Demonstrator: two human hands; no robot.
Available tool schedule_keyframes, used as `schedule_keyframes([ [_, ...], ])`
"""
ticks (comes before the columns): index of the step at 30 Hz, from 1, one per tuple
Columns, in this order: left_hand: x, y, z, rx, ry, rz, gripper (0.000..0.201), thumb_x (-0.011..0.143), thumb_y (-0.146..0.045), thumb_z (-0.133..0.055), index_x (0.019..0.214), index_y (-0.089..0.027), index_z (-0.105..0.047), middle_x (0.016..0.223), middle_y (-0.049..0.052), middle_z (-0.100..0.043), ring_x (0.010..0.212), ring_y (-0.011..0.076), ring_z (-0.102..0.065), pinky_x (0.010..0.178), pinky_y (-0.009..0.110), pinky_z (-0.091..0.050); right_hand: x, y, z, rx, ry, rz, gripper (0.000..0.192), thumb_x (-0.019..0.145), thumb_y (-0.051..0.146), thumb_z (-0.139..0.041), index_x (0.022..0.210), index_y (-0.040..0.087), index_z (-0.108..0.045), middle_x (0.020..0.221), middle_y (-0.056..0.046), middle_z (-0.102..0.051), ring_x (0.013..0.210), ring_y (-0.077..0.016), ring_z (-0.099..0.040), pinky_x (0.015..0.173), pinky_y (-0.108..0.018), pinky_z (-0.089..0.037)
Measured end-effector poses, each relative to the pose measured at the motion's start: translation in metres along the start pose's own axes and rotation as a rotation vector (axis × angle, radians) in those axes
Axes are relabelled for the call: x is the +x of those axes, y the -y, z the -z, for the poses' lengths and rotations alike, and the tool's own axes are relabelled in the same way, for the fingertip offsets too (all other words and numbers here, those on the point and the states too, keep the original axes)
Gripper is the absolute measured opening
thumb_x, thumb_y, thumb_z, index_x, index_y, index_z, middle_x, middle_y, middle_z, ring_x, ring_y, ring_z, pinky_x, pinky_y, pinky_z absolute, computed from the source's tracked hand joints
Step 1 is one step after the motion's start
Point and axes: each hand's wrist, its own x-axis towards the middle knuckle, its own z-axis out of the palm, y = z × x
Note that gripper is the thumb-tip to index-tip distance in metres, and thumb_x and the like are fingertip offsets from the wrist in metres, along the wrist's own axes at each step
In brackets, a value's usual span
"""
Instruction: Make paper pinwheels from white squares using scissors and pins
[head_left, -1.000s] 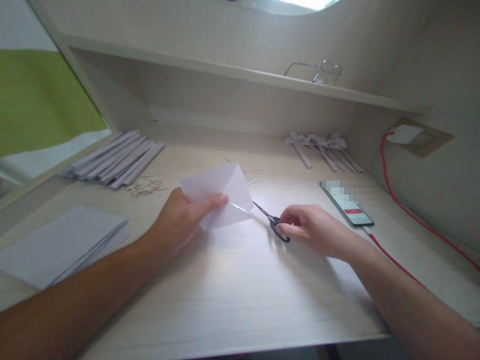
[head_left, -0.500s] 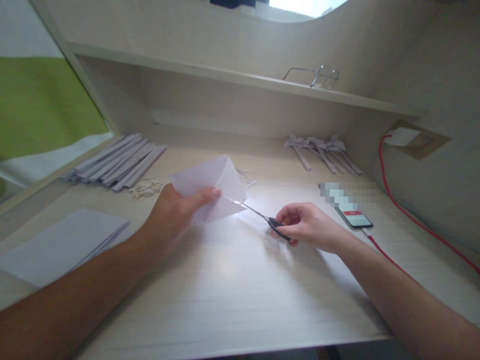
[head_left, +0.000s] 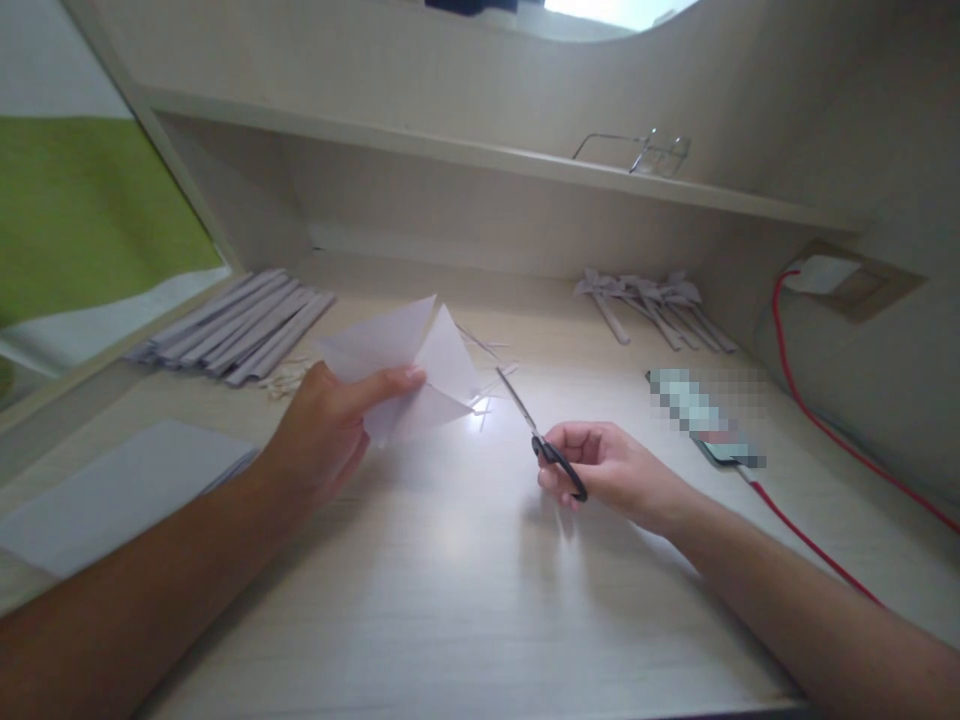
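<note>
The left hand (head_left: 322,435) is pinching the light, floppy folded paper (head_left: 405,370); the right hand (head_left: 607,465), at its 3 o'clock, is gripping small scissors (head_left: 540,440) by the handles.

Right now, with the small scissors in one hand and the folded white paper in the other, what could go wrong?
1. The black-handled scissors in the right hand point their blades toward the left hand; its fingertips pinch the folded white paper close to the cut edge and could get nicked.
2. The thin paper, held in the air at one edge, could flex and tear or cut crooked.
3. The right forearm lies near the red cable of the phone and might snag it.
</note>
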Motion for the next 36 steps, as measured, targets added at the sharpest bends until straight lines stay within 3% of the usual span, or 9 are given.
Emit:
schedule_keyframes([
  [4, -0.001, 0.000, -0.002, -0.006, 0.004, -0.017, 0.036, 0.070, -0.020, -0.086, 0.105, -0.018, -0.078, 0.091, 0.003, -0.075, 0.079, 0.0188, -0.068, 0.072, 0.027, -0.057, -0.004, 0.001, 0.000, -0.110, -0.026, -0.039, 0.046, 0.061, 0.042, -0.097, 0.072, 0.017, -0.060, 0.059, 0.006, -0.054, 0.052, -0.0067, -0.042, 0.047, -0.021, -0.027],
  [12, -0.006, -0.004, -0.006, 0.040, 0.033, 0.021, 0.039, 0.074, -0.019, -0.083, 0.113, -0.020, -0.077, 0.102, 0.004, -0.080, 0.086, 0.0196, -0.070, 0.080, 0.027, -0.055, -0.007, 0.000, -0.010, -0.194, -0.078, 0.005, 0.043, 0.060, 0.038, -0.098, 0.068, 0.017, -0.062, 0.060, 0.006, -0.051, 0.056, -0.0087, -0.041, 0.050, -0.024, -0.027],
  [18, -0.008, -0.004, -0.007, 0.056, 0.046, 0.069, 0.026, 0.072, -0.017, -0.084, 0.097, -0.018, -0.077, 0.091, 0.002, -0.080, 0.077, 0.0172, -0.069, 0.073, 0.025, -0.054, -0.007, -0.001, -0.010, -0.221, -0.084, -0.009, 0.043, 0.061, 0.039, -0.098, 0.068, 0.017, -0.062, 0.060, 0.006, -0.052, 0.055, -0.0089, -0.041, 0.050, -0.024, -0.027],
  [24, -0.009, -0.003, -0.005, 0.102, 0.059, 0.090, 0.025, 0.074, -0.022, -0.083, 0.099, -0.018, -0.076, 0.096, 0.003, -0.081, 0.079, 0.0195, -0.070, 0.074, 0.028, -0.053, -0.007, -0.002, -0.009, -0.239, -0.093, -0.011, 0.042, 0.063, 0.038, -0.097, 0.067, 0.017, -0.061, 0.060, 0.006, -0.051, 0.055, -0.0083, -0.040, 0.050, -0.024, -0.027],
  [36, -0.009, -0.005, -0.007, 0.121, 0.025, 0.092, 0.024, 0.071, -0.021, -0.085, 0.093, -0.018, -0.076, 0.084, 0.000, -0.077, 0.075, 0.0183, -0.067, 0.071, 0.027, -0.052, -0.006, -0.004, -0.007, -0.306, -0.102, 0.019, 0.044, 0.066, 0.044, -0.094, 0.066, 0.017, -0.059, 0.061, 0.006, -0.048, 0.056, -0.0086, -0.038, 0.050, -0.024, -0.026],
])
